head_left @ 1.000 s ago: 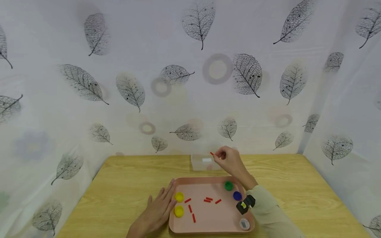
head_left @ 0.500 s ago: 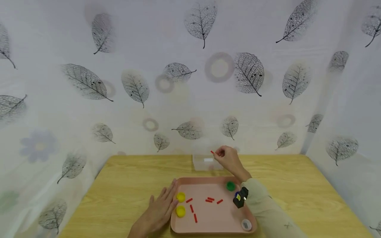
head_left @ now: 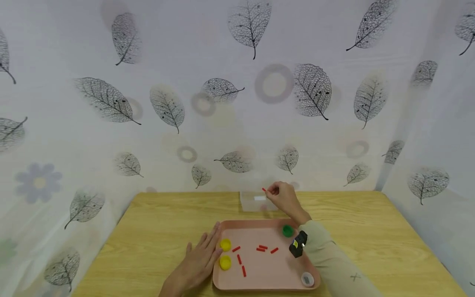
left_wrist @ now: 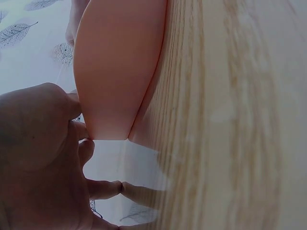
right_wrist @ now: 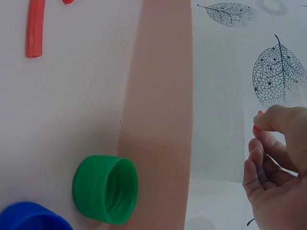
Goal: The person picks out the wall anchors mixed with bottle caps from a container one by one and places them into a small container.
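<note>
My right hand [head_left: 286,201] pinches a short red stick [head_left: 264,189] between thumb and fingertips, above a clear plastic box [head_left: 248,205] at the back of the table. In the right wrist view only a bit of that stick shows past the thumb. My left hand [head_left: 200,259] lies with fingers extended along the left edge of the pink tray [head_left: 272,278], touching its rim. Several red sticks [head_left: 243,271] lie loose in the tray. Two yellow bottle caps [head_left: 225,262] sit at its left side, and a green cap [right_wrist: 91,188] at the back right.
A blue cap [right_wrist: 29,218] is beside the green one, mostly covered by the black wrist camera [head_left: 298,244] in the head view. A white round cap [head_left: 307,279] sits in the tray's front right corner. A leaf-patterned curtain [head_left: 237,123] stands behind the table.
The right forearm has shifted slightly left, and its wrist camera now covers the blue cap. The right hand keeps its pinch on the red stick above the box. The left hand stays put.
</note>
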`<act>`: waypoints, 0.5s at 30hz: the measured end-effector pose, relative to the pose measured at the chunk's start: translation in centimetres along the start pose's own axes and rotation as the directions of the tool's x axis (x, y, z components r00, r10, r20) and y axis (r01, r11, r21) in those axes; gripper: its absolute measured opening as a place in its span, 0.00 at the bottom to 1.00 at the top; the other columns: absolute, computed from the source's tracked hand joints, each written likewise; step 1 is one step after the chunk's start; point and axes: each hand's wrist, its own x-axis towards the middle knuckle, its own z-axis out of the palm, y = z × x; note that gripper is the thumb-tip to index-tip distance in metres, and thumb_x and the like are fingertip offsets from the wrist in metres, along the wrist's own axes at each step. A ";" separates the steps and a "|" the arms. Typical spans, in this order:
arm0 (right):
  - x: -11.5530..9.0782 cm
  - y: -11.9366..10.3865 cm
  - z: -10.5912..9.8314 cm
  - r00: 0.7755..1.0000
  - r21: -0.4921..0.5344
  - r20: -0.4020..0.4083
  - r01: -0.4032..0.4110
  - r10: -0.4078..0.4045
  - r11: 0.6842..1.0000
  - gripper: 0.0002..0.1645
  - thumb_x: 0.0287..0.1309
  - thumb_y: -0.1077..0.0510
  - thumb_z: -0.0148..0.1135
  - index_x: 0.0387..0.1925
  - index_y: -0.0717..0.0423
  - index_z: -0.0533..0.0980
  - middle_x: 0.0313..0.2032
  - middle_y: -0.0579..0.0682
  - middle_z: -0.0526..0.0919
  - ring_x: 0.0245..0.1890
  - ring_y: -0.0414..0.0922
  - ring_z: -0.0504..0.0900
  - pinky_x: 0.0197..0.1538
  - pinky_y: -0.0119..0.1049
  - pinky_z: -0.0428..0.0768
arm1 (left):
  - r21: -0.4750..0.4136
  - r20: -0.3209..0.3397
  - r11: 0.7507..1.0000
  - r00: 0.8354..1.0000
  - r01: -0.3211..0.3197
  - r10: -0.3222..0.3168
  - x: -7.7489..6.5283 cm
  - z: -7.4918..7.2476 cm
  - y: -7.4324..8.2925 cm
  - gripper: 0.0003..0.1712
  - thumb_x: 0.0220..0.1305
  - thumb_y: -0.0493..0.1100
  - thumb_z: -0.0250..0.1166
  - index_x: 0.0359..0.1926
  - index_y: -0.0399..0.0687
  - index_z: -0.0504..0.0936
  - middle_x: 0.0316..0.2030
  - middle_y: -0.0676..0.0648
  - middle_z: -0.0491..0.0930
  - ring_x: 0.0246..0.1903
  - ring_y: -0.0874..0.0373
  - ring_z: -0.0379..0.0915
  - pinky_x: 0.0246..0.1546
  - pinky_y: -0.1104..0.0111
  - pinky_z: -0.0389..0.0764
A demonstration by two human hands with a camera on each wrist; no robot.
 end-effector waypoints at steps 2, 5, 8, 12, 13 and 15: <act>0.1 -0.1 -0.1 0.999 -0.011 0.021 -0.028 0.028 1.000 0.03 0.59 0.66 0.68 0.29 0.61 0.83 0.27 0.50 0.84 0.28 0.43 0.80 0.34 0.37 0.80 | -0.003 0.002 1.000 1.000 0.001 -0.001 0.0 0.0 0.1 0.37 0.83 0.61 0.37 0.84 0.54 0.43 0.82 0.54 0.40 0.76 0.34 0.49 0.59 0.19 0.44; 0.1 0.0 -0.1 0.998 -0.021 0.034 -0.048 0.049 0.999 0.04 0.60 0.66 0.68 0.29 0.61 0.83 0.27 0.50 0.84 0.28 0.43 0.80 0.34 0.36 0.80 | -0.006 0.002 1.000 1.000 -0.001 0.001 0.0 0.0 0.1 0.37 0.83 0.61 0.38 0.84 0.55 0.43 0.82 0.54 0.40 0.76 0.34 0.48 0.59 0.19 0.44; 0.2 0.0 -0.1 0.999 -0.034 0.026 -0.041 0.042 0.999 0.04 0.59 0.66 0.69 0.29 0.61 0.83 0.27 0.50 0.84 0.28 0.42 0.80 0.35 0.36 0.80 | -0.004 0.001 1.000 1.000 -0.006 0.006 0.0 0.0 0.0 0.37 0.83 0.61 0.38 0.84 0.54 0.42 0.82 0.53 0.40 0.76 0.35 0.48 0.59 0.19 0.44; 0.2 -0.1 -0.1 1.000 -0.048 0.016 -0.023 0.024 0.999 0.03 0.58 0.66 0.70 0.29 0.60 0.84 0.27 0.49 0.84 0.28 0.42 0.81 0.35 0.36 0.80 | -0.007 0.001 1.000 1.000 -0.009 0.009 -0.1 0.0 0.0 0.37 0.83 0.61 0.38 0.84 0.54 0.42 0.82 0.53 0.40 0.76 0.34 0.48 0.60 0.19 0.44; 0.2 -0.1 -0.1 1.000 -0.046 0.016 -0.021 0.022 0.999 0.03 0.58 0.66 0.69 0.29 0.61 0.83 0.27 0.50 0.84 0.28 0.43 0.81 0.36 0.36 0.80 | -0.006 0.000 1.000 1.000 -0.009 0.009 -0.1 -0.1 0.0 0.37 0.83 0.61 0.38 0.83 0.54 0.43 0.82 0.53 0.40 0.76 0.34 0.48 0.59 0.19 0.44; 0.1 -0.2 -0.2 0.999 -0.037 0.021 -0.024 0.025 0.999 0.03 0.58 0.66 0.69 0.29 0.61 0.83 0.27 0.50 0.84 0.28 0.43 0.80 0.36 0.36 0.80 | -0.008 -0.001 1.000 1.000 -0.008 0.008 -0.2 -0.1 0.1 0.37 0.83 0.61 0.38 0.83 0.53 0.43 0.82 0.52 0.40 0.76 0.34 0.48 0.59 0.19 0.43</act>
